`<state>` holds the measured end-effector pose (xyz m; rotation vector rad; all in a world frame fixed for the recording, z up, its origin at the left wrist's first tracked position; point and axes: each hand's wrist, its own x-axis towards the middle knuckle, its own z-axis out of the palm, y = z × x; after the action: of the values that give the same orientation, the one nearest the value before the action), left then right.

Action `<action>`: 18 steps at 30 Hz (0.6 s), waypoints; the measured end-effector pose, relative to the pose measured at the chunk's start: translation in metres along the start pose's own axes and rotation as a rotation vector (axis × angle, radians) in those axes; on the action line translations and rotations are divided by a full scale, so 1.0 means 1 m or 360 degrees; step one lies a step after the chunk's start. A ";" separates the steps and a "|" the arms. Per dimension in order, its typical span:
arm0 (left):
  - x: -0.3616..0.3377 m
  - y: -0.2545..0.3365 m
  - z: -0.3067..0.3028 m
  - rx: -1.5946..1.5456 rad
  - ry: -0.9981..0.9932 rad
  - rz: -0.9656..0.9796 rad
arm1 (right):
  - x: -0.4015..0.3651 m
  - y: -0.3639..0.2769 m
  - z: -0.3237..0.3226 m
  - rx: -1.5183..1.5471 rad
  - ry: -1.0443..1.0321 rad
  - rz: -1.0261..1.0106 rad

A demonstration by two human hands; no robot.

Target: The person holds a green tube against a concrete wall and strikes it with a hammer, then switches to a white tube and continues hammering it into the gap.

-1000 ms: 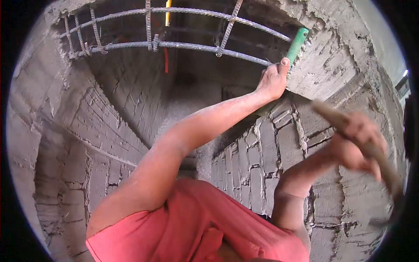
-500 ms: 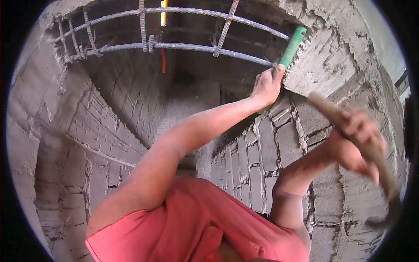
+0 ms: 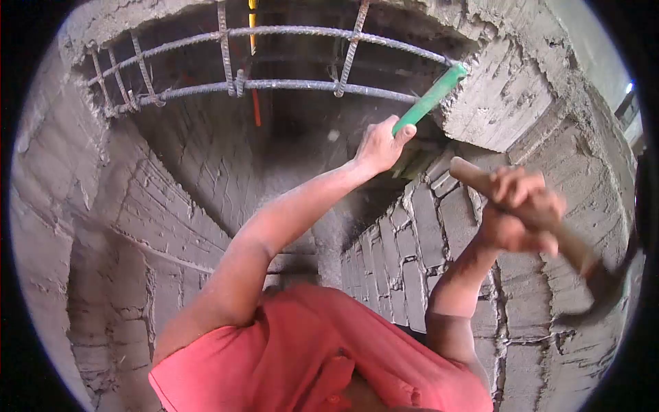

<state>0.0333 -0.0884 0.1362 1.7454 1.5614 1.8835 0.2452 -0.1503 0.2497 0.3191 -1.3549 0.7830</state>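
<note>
My left hand [image 3: 382,143] is wrapped round the lower end of a flat green bar [image 3: 432,99]. The bar slants up to the right, its far end at the broken edge of the concrete [image 3: 501,96], beside the steel rebar [image 3: 384,91]. My right hand [image 3: 520,209] is closed round the wooden handle of a hammer [image 3: 473,175], lower right of the bar and apart from it. The dark, curved hammer head is blurred at the right edge.
Rebar with cross ties spans the dark opening at the top. A yellow strip [image 3: 252,24] and a red strip [image 3: 257,108] hang behind it. Brick wall [image 3: 415,240] lies below right, rough plastered wall [image 3: 158,199] at left.
My left hand and the green bar have moved left and slightly down, and the bar slants more. My right hand has moved left and up with the hammer.
</note>
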 end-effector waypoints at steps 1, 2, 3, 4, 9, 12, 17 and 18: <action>0.000 -0.001 -0.007 0.0104 -0.0066 0.0039 | -0.008 -0.011 0.007 -0.0019 0.0012 -0.0093; 0.001 -0.002 -0.018 0.0228 -0.0149 0.0096 | -0.020 -0.016 0.016 -0.0004 0.0074 -0.0173; 0.002 -0.003 -0.025 0.0236 -0.0166 0.0120 | -0.034 -0.018 0.023 0.0049 0.0067 -0.0234; 0.001 -0.005 -0.031 0.0269 -0.0232 0.0219 | -0.054 -0.019 0.027 0.0049 0.0100 -0.0177; -0.009 -0.007 -0.040 0.0195 -0.0432 0.0091 | -0.165 0.011 0.022 0.0019 0.0278 0.0481; -0.014 0.004 -0.048 0.0066 -0.0462 -0.0036 | -0.223 0.004 -0.005 -0.0586 0.0356 0.1090; -0.010 0.027 -0.074 0.0227 -0.0501 0.0091 | -0.236 0.001 -0.004 -0.0522 0.0487 0.1322; -0.009 0.025 -0.083 0.0363 -0.0482 0.0171 | -0.237 0.003 -0.006 -0.0488 0.0421 0.1307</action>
<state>-0.0164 -0.1530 0.1658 2.1300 1.6423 1.4378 0.2444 -0.2193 0.0225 -0.6080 -1.3169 1.2127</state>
